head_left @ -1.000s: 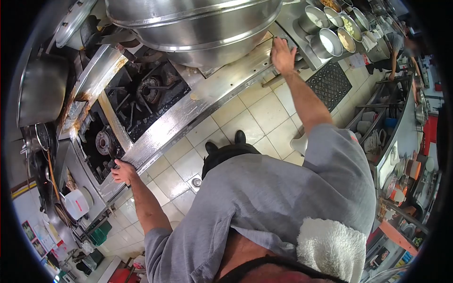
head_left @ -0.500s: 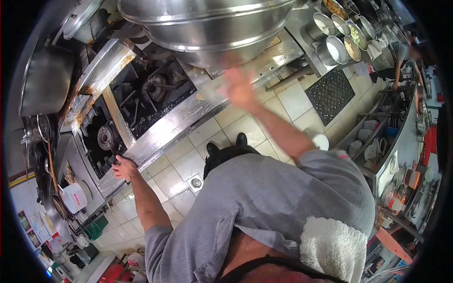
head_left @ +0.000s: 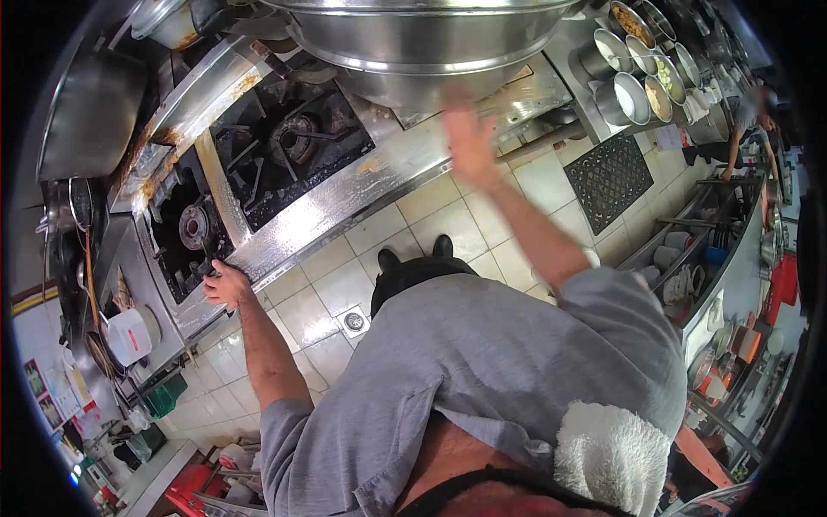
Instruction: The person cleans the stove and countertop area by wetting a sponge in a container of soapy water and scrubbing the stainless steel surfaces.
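My left hand (head_left: pixel 226 285) rests at the front edge of the stove (head_left: pixel 293 231), beside the nearer burner (head_left: pixel 198 226). Its fingers are curled; a dark bit shows by them, but what they grip is hidden. My right hand (head_left: pixel 469 142), blurred by motion, reaches out with fingers stretched and thumb apart. It is in front of the large steel pot (head_left: pixel 431 82), and I cannot tell whether the fingertips touch it. Nothing shows in this hand. A second burner (head_left: pixel 295 138) lies between the two hands, with nothing standing on it.
Several steel containers of ingredients (head_left: pixel 622 99) stand at the upper right. A black floor mat (head_left: pixel 609 183) and a drain (head_left: pixel 354 321) are on the tiles. A tall pot (head_left: pixel 90 116) stands at the left, a white tub (head_left: pixel 132 336) below it. Shelving (head_left: pixel 680 258) lines the right side.
My right hand has shifted slightly right along the stove front, fingers still stretched. The left hand stays at the stove edge. The whole view has shifted a little.
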